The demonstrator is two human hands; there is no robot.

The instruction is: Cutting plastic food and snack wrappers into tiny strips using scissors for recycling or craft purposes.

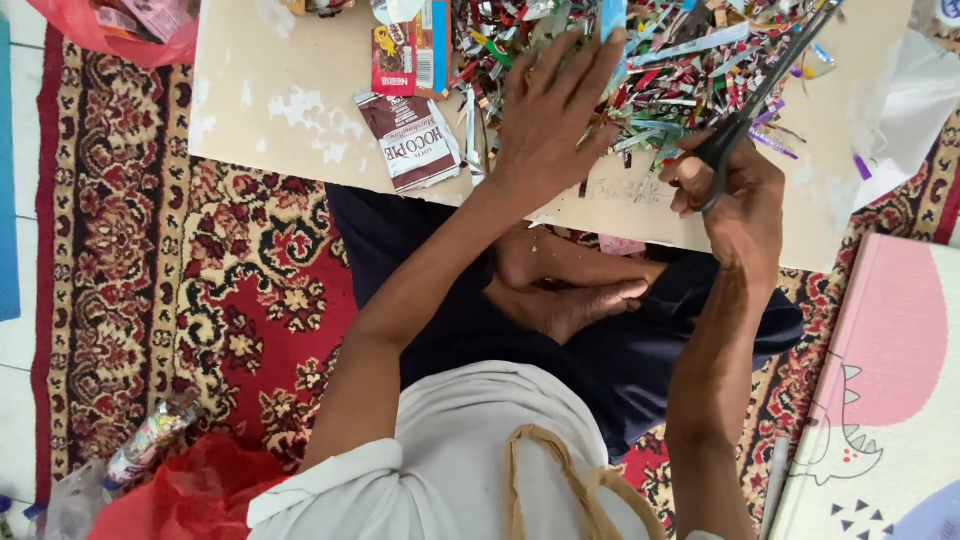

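My left hand (553, 112) reaches forward over a beige board (270, 110) and pinches a light blue strip of wrapper (612, 18) between its fingertips. My right hand (735, 195) grips black-handled scissors (770, 85), whose blades point up and away over a heap of cut foil strips (690, 70). Flattened snack wrappers, one brown-and-white (412, 140) and one red (395, 60), lie on the board left of my left hand.
I sit cross-legged on a red patterned carpet (220, 300), the board resting over my legs. A red plastic bag (180, 490) and crumpled packets lie at lower left, another red bag (120, 30) at top left. A pink and white play mat (880, 400) lies at right.
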